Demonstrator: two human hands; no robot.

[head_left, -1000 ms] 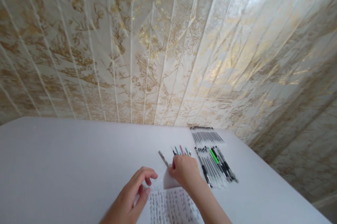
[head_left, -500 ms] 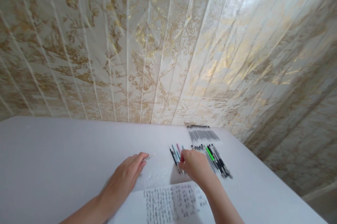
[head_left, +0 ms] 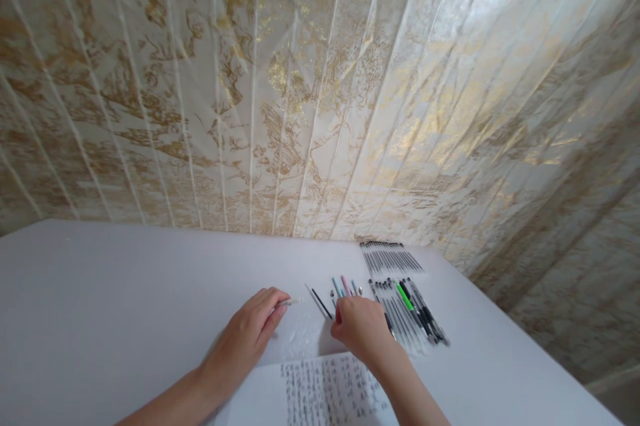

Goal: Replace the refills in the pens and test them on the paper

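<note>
Green pen [head_left: 404,295], paper [head_left: 306,391] — near right hand [head_left: 361,321]

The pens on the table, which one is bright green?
The bright green pen lies to the right of the right hand, beside the black and clear pens. No other pen in view is that bright green.

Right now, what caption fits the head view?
Left hand holds a pale piece, right hand a dark stick, by handwritten paper and pens.
</note>
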